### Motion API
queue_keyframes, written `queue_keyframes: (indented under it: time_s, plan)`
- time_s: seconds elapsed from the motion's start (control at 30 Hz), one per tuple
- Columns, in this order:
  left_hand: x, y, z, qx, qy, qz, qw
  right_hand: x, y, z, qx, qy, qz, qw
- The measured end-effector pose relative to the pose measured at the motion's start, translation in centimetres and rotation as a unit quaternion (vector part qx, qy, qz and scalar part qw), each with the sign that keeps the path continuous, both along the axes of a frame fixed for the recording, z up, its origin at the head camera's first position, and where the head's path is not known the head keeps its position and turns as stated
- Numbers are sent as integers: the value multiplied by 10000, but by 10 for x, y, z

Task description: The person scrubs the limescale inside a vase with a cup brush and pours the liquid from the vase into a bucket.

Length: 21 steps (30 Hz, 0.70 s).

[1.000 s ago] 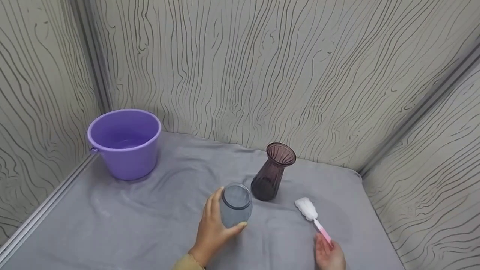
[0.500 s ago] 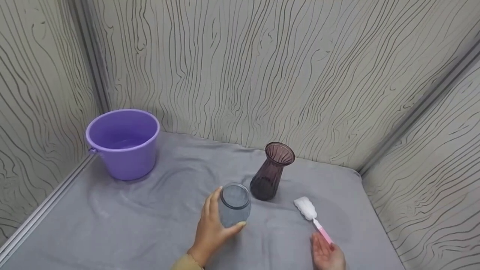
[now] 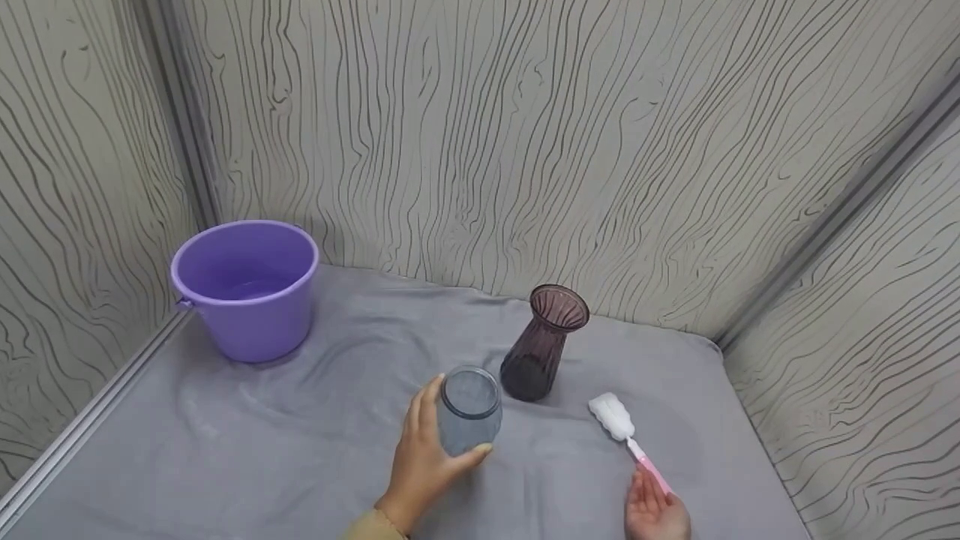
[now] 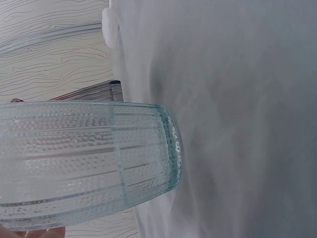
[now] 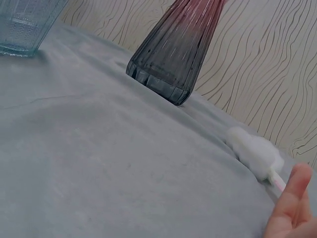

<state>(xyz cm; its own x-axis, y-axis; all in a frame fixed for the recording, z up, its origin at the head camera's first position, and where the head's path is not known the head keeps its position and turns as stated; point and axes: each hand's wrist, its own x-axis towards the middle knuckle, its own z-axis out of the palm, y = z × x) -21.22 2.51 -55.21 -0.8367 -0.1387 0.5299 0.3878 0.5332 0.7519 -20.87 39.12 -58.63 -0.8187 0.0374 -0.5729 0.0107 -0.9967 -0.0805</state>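
Blue-tinted clear glass jar stands upright on the grey cloth, its mouth up. My left hand grips its side, fingers on the left and thumb across the front. In the left wrist view the textured jar fills the left, fingertips below it. A white sponge-headed brush with a pink handle lies on the cloth at the right. Beside the handle is my right hand, palm up, fingers extended and touching it. The right wrist view shows the sponge head just past the fingers.
A purple fluted glass vase stands just behind and right of the jar. At the back left is a purple bucket. Wood-patterned panels rise behind and on both sides of the cloth-covered table.
My right hand has shifted slightly down along the brush handle, and more of the pink shows. The left hand and jar keep their place apart from a slight view shift.
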Motion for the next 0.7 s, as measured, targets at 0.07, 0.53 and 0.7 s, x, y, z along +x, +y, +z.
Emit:
queue_keyframes:
  time_s: [0.07, 0.53, 0.7]
  plan:
    - [0, 0, 0, 5, -39, -38, 10000, -1, -3, 1, -12, 48, -12, 10000]
    - [-1, 2, -2, 11, 145, 55, 9999, -11, -67, 38, 2312, 910, 734, 9659]
    - [-1, 1, -2, -16, 220, 107, 9997, -11, -96, 42, 3528, 1312, 1087, 9201]
